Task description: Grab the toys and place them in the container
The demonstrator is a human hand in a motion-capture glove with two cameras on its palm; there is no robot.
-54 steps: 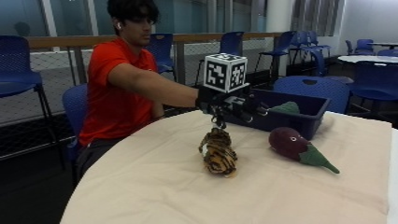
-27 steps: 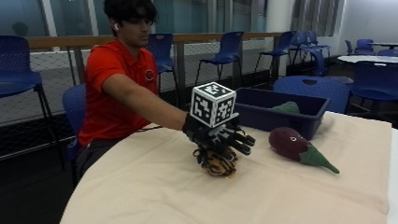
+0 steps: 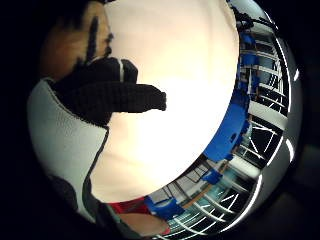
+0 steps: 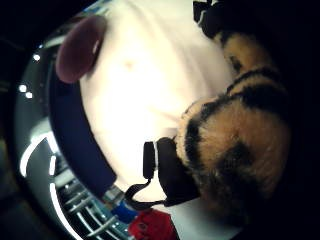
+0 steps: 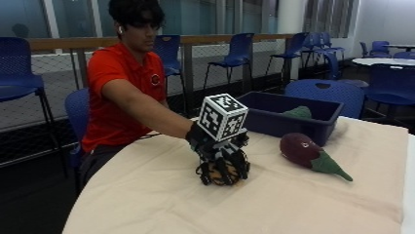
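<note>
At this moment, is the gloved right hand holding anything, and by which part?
The gloved right hand is curled over the tiger plush from above, its fingers wrapped around the toy's body as it lies on the table. Which end it grips cannot be told.

A cafeteria or meeting hall

We see rows of blue chairs [image 5: 236, 48] along a wooden railing [image 5: 195, 39] with mesh below, tall windows [image 5: 71, 17] behind, and another white table [image 5: 386, 61] far right, beyond our cloth-covered table [image 5: 292, 204].

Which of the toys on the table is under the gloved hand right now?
The striped tiger toy: the gloved right hand rests on it, fingers curled round it. The purple eggplant toy lies apart, untouched.
</note>
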